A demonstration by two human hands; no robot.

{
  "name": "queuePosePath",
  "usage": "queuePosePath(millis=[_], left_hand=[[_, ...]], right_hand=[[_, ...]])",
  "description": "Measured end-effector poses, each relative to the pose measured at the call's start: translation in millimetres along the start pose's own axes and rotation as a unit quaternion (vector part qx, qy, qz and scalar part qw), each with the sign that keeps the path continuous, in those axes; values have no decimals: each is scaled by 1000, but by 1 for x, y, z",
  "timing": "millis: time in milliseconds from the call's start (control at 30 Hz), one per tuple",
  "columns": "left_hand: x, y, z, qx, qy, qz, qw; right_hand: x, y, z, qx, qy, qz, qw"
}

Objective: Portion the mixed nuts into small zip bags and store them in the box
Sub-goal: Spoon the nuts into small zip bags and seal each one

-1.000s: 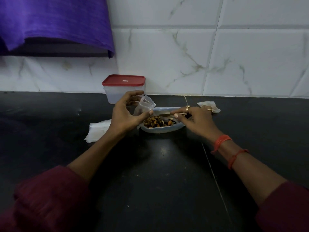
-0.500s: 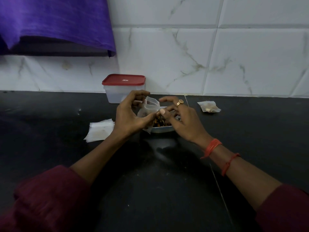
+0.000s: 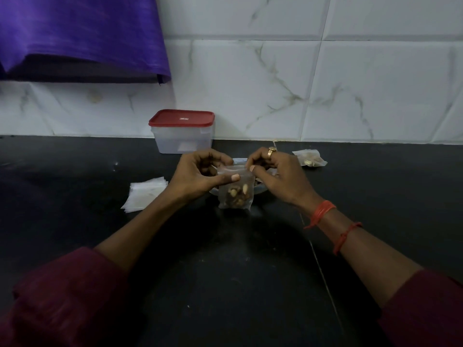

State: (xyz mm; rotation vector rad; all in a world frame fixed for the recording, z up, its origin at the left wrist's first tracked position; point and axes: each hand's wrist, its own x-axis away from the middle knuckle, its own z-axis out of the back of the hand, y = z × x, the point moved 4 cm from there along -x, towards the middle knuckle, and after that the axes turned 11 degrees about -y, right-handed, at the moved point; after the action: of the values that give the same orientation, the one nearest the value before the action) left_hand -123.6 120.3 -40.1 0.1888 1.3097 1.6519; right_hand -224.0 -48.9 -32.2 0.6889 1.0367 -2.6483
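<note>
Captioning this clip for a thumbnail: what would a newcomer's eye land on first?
The small zip bag of mixed nuts at centre, pinched at its top by the left hand and right hand. Next, the red-lidded box against the tiled wall, and the purple cloth hanging top left.

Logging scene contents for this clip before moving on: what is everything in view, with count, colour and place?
small clear zip bag of mixed nuts: one, clear with brown nuts; centre, held by both hands.
second filled zip bag: one, clear; on the counter, right rear.
stack of empty zip bags: one stack, whitish; left of the hands.
translucent plastic box with red lid: one, lid on; against the wall.
pale dish: one; mostly hidden behind the held bag.
black counter: one.
white marbled wall tiles: several; behind.
purple cloth: one; upper left.
left hand: pinches the bag's top.
right hand: pinches the bag's top; gold ring.
</note>
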Motion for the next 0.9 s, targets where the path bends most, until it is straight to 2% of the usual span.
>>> queuePosePath(millis=[100, 400, 600, 733, 900], left_hand=[[-2, -6, 0, 7, -10, 19, 1000], [-2, -8, 3, 19, -20, 50, 998], [-2, 1, -4, -32, -20, 10, 999], [0, 7, -7, -57, -10, -8, 998], [1, 11, -7, -67, -4, -24, 997]], right_hand=[[0, 4, -1, -4, -42, -7, 999], [0, 15, 10, -16, 12, -17, 1000], [1, 10, 7, 23, -10, -7, 1000], [-1, 2, 2, 21, 5, 23, 1000], [-2, 3, 4, 3, -5, 10, 1000]])
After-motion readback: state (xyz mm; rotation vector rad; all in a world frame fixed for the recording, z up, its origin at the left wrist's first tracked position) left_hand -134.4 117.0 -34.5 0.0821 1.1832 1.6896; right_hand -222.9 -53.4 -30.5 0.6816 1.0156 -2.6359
